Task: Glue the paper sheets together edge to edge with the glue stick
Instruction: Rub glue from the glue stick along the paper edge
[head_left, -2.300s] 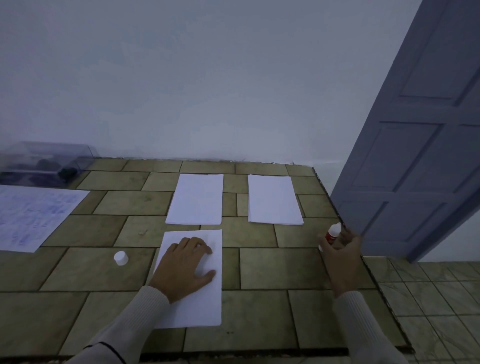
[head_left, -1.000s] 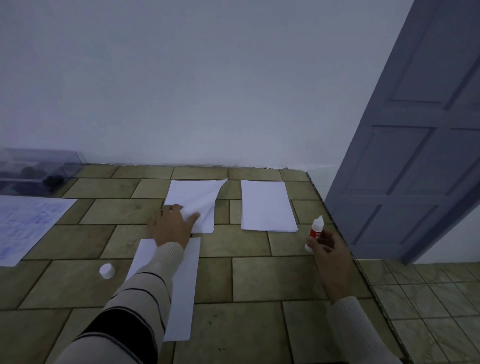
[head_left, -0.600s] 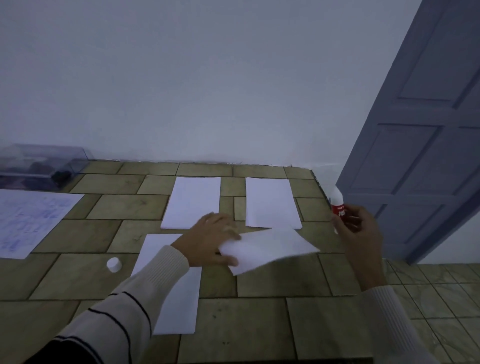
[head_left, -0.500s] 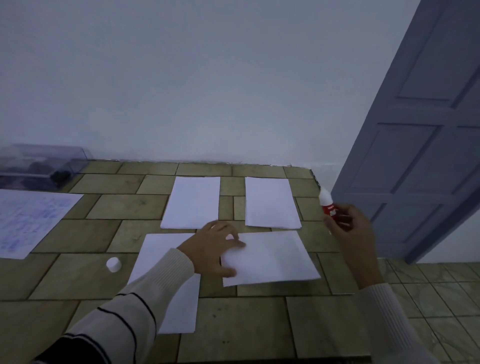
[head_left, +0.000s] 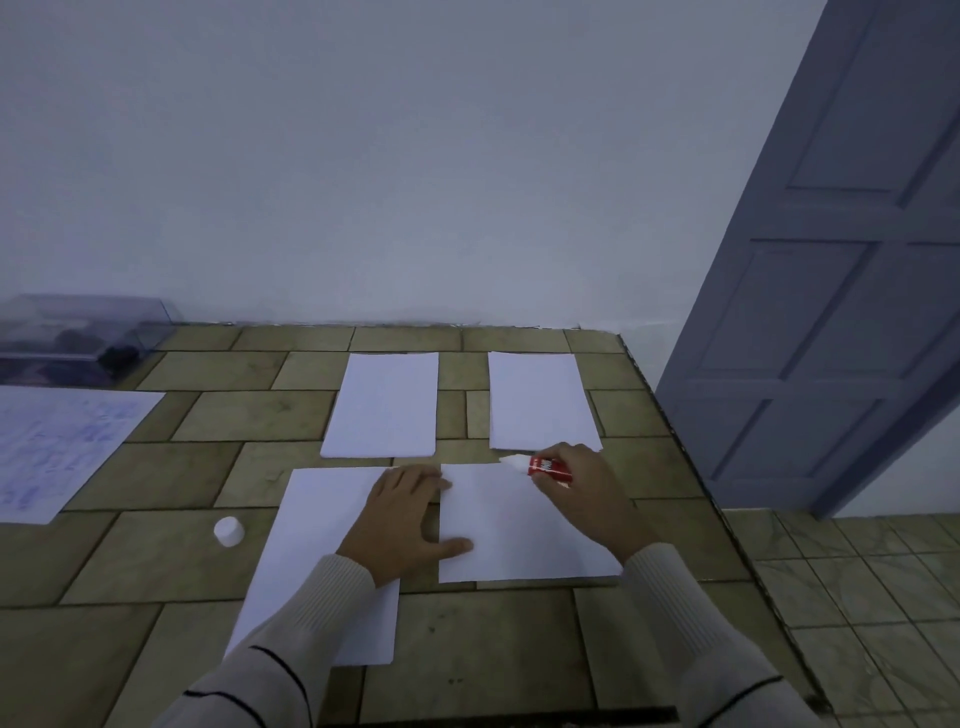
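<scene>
Several white paper sheets lie on the tiled counter (head_left: 156, 561). My left hand (head_left: 402, 522) lies flat across the gap between the near left sheet (head_left: 306, 551) and the near right sheet (head_left: 519, 530), thumb pressing the right one's left edge. My right hand (head_left: 587, 491) grips the red and white glue stick (head_left: 540, 465), uncapped, its white tip pointing left at the far edge of the near right sheet. Two more sheets lie further back, one at the far middle (head_left: 384, 405) and one at the far right (head_left: 540, 400).
The glue stick's white cap (head_left: 228, 531) stands left of the near sheets. A printed sheet (head_left: 57, 447) lies at the far left, with a clear plastic box (head_left: 78, 338) behind it. The counter's right edge drops to a tiled floor beside a grey-blue door (head_left: 841, 312).
My left hand took a sheet from the far middle pile and laid it to the right of the near sheet. My right hand brought the glue stick down to its far edge.
</scene>
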